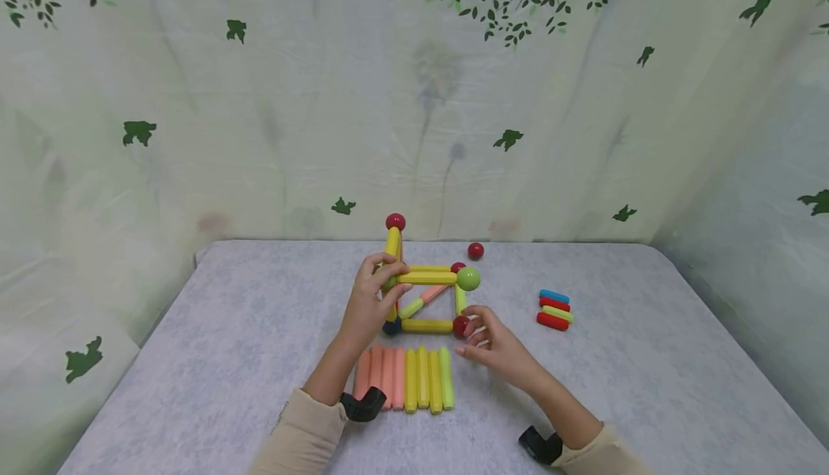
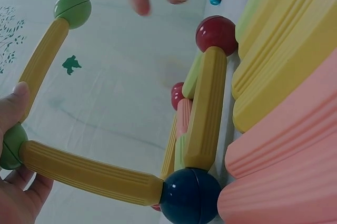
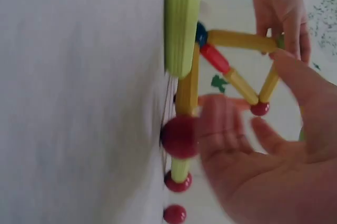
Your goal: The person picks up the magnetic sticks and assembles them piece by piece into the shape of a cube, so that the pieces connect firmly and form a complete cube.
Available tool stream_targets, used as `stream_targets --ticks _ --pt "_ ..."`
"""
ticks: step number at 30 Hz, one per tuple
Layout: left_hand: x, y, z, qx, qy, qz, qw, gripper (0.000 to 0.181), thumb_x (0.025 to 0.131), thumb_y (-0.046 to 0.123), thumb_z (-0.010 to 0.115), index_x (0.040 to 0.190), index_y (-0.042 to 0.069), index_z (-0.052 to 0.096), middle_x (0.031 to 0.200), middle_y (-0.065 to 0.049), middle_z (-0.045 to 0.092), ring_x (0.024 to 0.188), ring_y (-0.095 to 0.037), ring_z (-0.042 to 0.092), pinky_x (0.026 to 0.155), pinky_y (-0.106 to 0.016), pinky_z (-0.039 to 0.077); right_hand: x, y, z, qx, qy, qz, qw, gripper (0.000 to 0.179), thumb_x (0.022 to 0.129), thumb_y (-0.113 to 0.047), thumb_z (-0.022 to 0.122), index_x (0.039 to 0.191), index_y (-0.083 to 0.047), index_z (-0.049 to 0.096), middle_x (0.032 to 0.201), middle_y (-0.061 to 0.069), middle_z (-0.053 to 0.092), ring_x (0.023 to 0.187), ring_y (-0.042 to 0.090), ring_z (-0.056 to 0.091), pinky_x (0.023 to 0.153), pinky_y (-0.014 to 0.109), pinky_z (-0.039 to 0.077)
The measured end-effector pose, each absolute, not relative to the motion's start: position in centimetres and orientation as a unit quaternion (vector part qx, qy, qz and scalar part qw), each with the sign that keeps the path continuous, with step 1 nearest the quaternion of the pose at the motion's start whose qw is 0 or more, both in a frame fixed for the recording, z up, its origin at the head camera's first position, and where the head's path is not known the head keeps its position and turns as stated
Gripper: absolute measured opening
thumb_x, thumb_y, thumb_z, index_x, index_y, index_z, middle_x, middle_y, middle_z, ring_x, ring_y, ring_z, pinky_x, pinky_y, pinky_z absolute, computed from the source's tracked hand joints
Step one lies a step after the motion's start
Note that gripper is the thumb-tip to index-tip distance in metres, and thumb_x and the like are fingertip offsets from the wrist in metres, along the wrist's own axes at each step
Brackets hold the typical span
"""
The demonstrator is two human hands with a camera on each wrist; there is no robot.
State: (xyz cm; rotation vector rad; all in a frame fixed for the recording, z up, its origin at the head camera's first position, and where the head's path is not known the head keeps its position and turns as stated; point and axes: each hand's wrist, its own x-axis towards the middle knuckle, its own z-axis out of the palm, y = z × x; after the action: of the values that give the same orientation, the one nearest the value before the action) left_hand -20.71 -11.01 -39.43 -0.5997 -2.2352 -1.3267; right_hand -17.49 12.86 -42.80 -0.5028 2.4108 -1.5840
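Yellow ribbed rod (image 1: 427,278) near frame centre risked sagging if the left hand (image 1: 368,302) loosened its pinch on the green ball (image 2: 13,147); the relaxed right hand (image 1: 497,345) held nothing.

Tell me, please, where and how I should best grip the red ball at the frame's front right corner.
Probably pinch the red ball by its rounded outer side, from the right, where the right hand is: a yellow stick joins its left and a light green stick its back.
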Motion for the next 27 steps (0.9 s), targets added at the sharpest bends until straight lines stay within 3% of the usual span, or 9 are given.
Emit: stream_targets --ticks 6,12,17,20,27 --pt "-20.8 -11.1 -39.6 -0.224 -0.816 -0.478 0.236 0.020 0.079 0.009 0.067 0.099 0.009 0.064 0.115 -0.005 0.042 0.103 -0.018 0.042 0.071 -0.030 0.048 -17.2 11.7 -44.2 -0.231 0.850 -0.432 0.194 0.061 0.080 -0.033 0.067 0.130 -0.010 0.040 0.084 0.004 0.049 0.067 0.015 0.048 0.055 0.023 0.041" --pt "-20.8 -11.2 -39.5 -0.227 -0.814 -0.476 0.243 0.020 0.079 0.010 0.067 0.099 0.011 0.064 0.115 -0.005 0.042 0.103 -0.018 0.042 0.071 -0.030 0.048 -16.1 10.2 -43.9 -0.221 0.905 -0.322 0.169 0.041 0.082 -0.031 0.064 0.116 -0.013 0.047 0.064 -0.002 0.046 0.052 0.010 0.042 0.046 0.022 0.032" --pt "-20.8 -11.2 -39.7 -0.225 -0.815 -0.474 0.245 0.020 0.078 0.008 0.067 0.098 0.010 0.065 0.114 -0.005 0.043 0.104 -0.018 0.041 0.070 -0.030 0.048 -15.8 9.8 -43.4 -0.188 0.916 -0.316 0.162 0.035 0.081 -0.024 0.065 0.109 -0.015 0.048 0.061 -0.002 0.046 0.048 0.012 0.042 0.043 0.023 0.033" --pt "-20.8 -11.2 -39.7 -0.224 -0.816 -0.473 0.246 0.020 0.078 0.007 0.068 0.098 0.010 0.065 0.114 -0.004 0.043 0.104 -0.018 0.041 0.071 -0.031 0.048 -16.2 10.1 -42.9 -0.177 0.908 -0.356 0.130 0.037 0.081 -0.019 0.064 0.113 -0.013 0.046 0.066 -0.001 0.048 0.053 0.013 0.044 0.046 0.023 0.036" --pt "-20.8 -11.1 -39.6 -0.225 -0.816 -0.473 0.244 0.020 0.079 0.008 0.067 0.098 0.009 0.064 0.114 -0.005 0.042 0.104 -0.018 0.041 0.071 -0.029 0.047 -18.1 11.1 -41.4 -0.152 0.897 -0.413 -0.030 0.038 0.082 -0.014 0.067 0.116 -0.008 0.051 0.080 -0.005 0.056 0.072 0.011 0.052 0.064 0.024 0.048"
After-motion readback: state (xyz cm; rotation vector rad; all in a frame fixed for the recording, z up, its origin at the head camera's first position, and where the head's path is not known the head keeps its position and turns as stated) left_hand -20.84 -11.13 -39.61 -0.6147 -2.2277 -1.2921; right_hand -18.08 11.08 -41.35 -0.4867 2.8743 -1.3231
